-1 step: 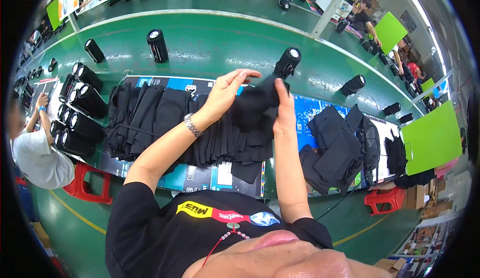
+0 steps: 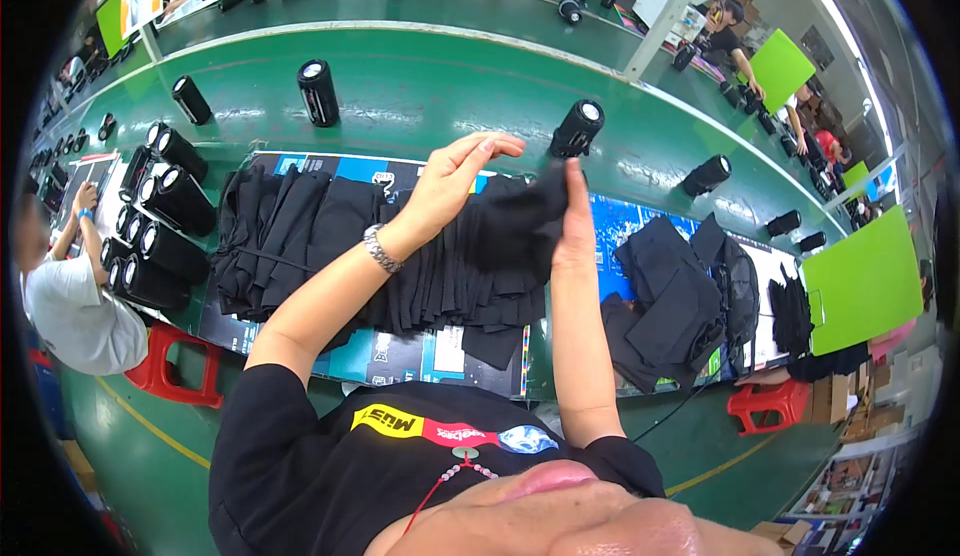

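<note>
A black cloth piece [image 2: 522, 224], blurred by motion, hangs between my two hands above the worktable. My right hand [image 2: 574, 231] has it at its right edge; the thumb side shows, and the other fingers are hidden behind the cloth. To the left of the cloth is my left hand [image 2: 450, 184], its fingers stretched out toward the right and apparently not gripping. A metal watch band circles that wrist. Beneath both hands lies a long row of folded black cloth pieces [image 2: 425, 291]. Just beyond them a black cylindrical speaker [image 2: 577, 130] stands on the green surface.
More black speakers [image 2: 175, 201] are grouped at the left, with others spaced along the green surface [image 2: 420, 86]. A black cloth heap [image 2: 665, 301] lies right of my right arm. Red stools [image 2: 768, 406] flank the table. A co-worker [image 2: 80, 306] sits at the left.
The black cloth has shifted slightly down and its shape has changed between the hands. Both hands stay nearly in place.
</note>
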A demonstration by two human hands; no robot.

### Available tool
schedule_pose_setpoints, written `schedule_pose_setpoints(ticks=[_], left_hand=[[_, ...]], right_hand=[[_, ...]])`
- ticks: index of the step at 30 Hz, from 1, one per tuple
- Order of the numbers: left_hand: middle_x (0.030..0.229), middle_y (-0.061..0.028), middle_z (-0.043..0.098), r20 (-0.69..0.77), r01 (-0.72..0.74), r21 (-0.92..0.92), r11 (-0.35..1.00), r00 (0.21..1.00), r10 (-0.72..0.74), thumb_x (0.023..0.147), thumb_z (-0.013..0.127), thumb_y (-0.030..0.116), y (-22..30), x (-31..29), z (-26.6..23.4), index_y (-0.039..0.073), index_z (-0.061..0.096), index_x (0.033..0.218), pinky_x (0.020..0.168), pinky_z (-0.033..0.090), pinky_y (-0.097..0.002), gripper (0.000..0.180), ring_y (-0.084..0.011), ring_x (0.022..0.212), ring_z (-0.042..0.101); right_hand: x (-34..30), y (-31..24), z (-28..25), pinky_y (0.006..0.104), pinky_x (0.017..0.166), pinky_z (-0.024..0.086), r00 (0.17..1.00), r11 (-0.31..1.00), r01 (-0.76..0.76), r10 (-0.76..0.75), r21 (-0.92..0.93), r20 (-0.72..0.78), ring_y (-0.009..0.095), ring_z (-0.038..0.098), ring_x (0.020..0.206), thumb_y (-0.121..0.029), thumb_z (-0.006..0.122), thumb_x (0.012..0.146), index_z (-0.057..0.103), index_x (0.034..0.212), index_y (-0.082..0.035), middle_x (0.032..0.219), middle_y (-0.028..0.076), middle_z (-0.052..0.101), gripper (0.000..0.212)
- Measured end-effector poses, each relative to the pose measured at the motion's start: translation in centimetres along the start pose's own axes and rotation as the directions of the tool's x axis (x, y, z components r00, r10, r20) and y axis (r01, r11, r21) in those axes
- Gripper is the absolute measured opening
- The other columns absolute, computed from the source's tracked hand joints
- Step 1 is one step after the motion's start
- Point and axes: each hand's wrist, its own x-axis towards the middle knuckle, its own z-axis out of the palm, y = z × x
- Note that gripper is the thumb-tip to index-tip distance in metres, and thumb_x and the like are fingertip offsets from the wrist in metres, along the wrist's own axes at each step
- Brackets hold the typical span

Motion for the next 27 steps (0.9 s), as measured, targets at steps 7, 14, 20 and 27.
schedule_pose_setpoints(ticks=[7,14,20,27], left_hand=[[0.110,-0.0056,0.060,-0.079,0.220,0.161,0.962,0.975,-0.210,0.096,0.053,0.019,5.0,-1.9,0.5,-0.001,0.054,0.119,0.086,0.045,-0.0254,0.031,-0.0093,0.098,0.056],[0.103,-0.0003,0.058,-0.198,-0.008,-0.058,0.998,0.980,-0.004,0.096,0.052,0.016,7.3,-2.4,-3.7,-0.003,0.063,0.105,0.082,0.043,-0.0209,0.023,-0.0067,0.091,0.055],[0.106,-0.0070,0.059,-0.070,-0.241,0.649,0.722,0.926,0.372,0.098,0.044,0.012,7.1,-2.9,-6.7,-0.002,0.062,0.112,0.091,0.042,-0.0261,0.027,-0.0140,0.096,0.057],[0.105,-0.0095,0.066,-0.107,0.260,-0.380,0.888,0.941,-0.321,0.098,0.047,0.018,7.7,-3.9,-12.0,-0.002,0.060,0.114,0.085,0.052,-0.0291,0.028,-0.0153,0.093,0.065]], right_hand=[[-0.6,0.8,5.9,0.0223,0.063,0.043,0.833,0.750,0.533,-0.545,-0.392,0.090,0.008,0.052,0.068,-0.022,0.069,0.086,0.060,0.083,-0.006,0.077,-0.002,0.057,0.019],[-2.7,1.4,9.8,0.0247,0.051,0.045,0.932,0.983,0.017,0.051,-0.185,0.358,0.014,0.058,0.061,-0.033,0.050,0.096,0.059,0.091,-0.002,0.076,0.006,0.062,0.033],[-2.5,4.9,10.3,0.0201,0.044,0.040,0.866,0.863,0.082,0.185,-0.498,0.465,0.007,0.054,0.056,-0.013,0.057,0.090,0.059,0.103,-0.003,0.077,0.001,0.061,0.017],[-0.2,6.3,11.8,0.0197,0.043,0.038,0.872,0.762,0.109,0.235,-0.639,0.429,0.005,0.053,0.057,-0.015,0.060,0.089,0.062,0.099,-0.003,0.076,0.000,0.060,0.016]])
